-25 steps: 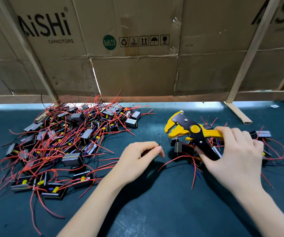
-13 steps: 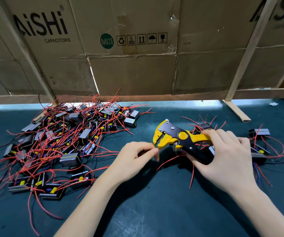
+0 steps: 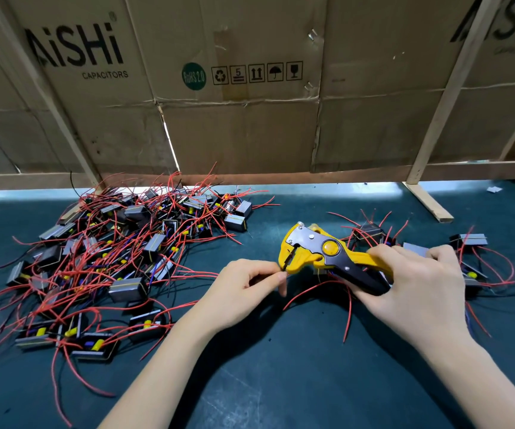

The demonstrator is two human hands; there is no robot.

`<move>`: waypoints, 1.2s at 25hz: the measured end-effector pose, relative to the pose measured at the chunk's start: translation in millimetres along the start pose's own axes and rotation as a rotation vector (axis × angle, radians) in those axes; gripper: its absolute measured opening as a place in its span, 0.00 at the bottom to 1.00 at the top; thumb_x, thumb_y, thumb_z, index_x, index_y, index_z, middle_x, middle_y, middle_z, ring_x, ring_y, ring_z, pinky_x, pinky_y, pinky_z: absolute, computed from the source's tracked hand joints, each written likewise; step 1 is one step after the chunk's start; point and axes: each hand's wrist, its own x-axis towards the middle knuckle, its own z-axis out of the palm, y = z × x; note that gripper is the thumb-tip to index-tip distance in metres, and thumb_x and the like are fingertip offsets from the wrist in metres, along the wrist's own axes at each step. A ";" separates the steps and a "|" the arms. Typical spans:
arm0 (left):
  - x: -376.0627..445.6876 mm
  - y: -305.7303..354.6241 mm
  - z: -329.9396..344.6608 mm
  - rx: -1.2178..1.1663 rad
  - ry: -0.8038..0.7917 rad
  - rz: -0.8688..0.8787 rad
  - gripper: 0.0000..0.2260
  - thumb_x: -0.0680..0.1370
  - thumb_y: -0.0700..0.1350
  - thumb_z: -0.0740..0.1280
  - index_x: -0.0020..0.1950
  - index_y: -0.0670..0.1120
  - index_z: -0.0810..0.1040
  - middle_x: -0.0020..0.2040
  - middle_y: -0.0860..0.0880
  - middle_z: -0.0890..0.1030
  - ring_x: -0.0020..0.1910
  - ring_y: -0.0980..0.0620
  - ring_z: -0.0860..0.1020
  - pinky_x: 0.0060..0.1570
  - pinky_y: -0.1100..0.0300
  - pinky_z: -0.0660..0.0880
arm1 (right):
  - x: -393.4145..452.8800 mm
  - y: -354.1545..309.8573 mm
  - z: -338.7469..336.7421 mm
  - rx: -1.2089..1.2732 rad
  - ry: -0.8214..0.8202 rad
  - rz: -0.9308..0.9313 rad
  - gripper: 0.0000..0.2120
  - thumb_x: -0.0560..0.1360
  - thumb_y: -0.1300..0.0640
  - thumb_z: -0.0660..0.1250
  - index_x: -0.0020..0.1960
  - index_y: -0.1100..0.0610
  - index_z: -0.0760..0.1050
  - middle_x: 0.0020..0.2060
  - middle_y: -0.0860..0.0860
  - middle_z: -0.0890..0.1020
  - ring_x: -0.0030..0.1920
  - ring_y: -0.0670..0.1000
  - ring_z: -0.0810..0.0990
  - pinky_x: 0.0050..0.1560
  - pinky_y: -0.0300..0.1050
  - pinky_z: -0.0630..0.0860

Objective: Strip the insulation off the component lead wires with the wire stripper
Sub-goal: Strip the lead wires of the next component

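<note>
My right hand [image 3: 417, 289] grips the handles of a yellow and black wire stripper [image 3: 321, 253], whose jaws point left over the dark mat. My left hand [image 3: 243, 289] pinches a thin dark lead wire between thumb and forefinger right at the stripper's jaws. The wire itself is barely visible. A big heap of grey components with red lead wires [image 3: 119, 258] lies to the left. A smaller group of the same components [image 3: 466, 258] lies behind and right of my right hand, partly hidden by it.
The dark green mat [image 3: 281, 382] covers the bench. A cardboard wall [image 3: 234, 119] on wooden struts closes off the back, with one strut foot [image 3: 429, 202] on the mat at the right. Loose red wires [image 3: 347, 311] trail under the stripper.
My right hand has brought the stripper left and down until its jaws meet my left fingertips. My left hand has stayed nearly in place, still pinching the wire.
</note>
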 end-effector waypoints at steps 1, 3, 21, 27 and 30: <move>0.3 -0.1 -0.1 -0.002 0.000 0.000 0.14 0.80 0.54 0.61 0.40 0.50 0.80 0.32 0.42 0.73 0.30 0.54 0.66 0.35 0.55 0.65 | -0.3 0.0 0.6 0.008 0.007 0.006 0.16 0.67 0.40 0.69 0.35 0.54 0.78 0.26 0.49 0.77 0.26 0.59 0.69 0.38 0.50 0.64; 0.8 -1.2 0.2 -0.006 0.000 0.001 0.13 0.80 0.52 0.62 0.40 0.50 0.80 0.32 0.43 0.73 0.30 0.55 0.66 0.35 0.55 0.65 | -1.4 0.0 2.6 0.006 0.011 0.009 0.16 0.65 0.41 0.70 0.35 0.54 0.78 0.26 0.49 0.77 0.26 0.58 0.69 0.38 0.50 0.63; 7.3 -7.0 12.7 0.291 0.312 -0.422 0.07 0.71 0.49 0.73 0.39 0.49 0.76 0.33 0.54 0.78 0.39 0.51 0.78 0.40 0.59 0.71 | -6.4 5.8 15.3 -0.114 -0.057 0.128 0.28 0.59 0.41 0.79 0.52 0.55 0.77 0.41 0.51 0.78 0.44 0.59 0.74 0.45 0.52 0.63; 3.6 -2.4 10.8 0.303 0.239 -0.314 0.06 0.79 0.46 0.67 0.44 0.46 0.75 0.36 0.54 0.76 0.41 0.50 0.75 0.43 0.54 0.70 | -7.3 6.2 16.5 -0.133 -0.077 0.155 0.29 0.57 0.42 0.80 0.53 0.55 0.78 0.42 0.51 0.78 0.45 0.59 0.74 0.46 0.52 0.63; 1.9 3.6 4.7 -0.031 0.233 -0.225 0.06 0.81 0.42 0.64 0.44 0.45 0.72 0.34 0.52 0.77 0.31 0.56 0.71 0.34 0.62 0.70 | -7.8 5.7 16.2 -0.135 -0.064 0.160 0.28 0.60 0.40 0.76 0.53 0.56 0.78 0.41 0.51 0.78 0.45 0.59 0.74 0.46 0.52 0.62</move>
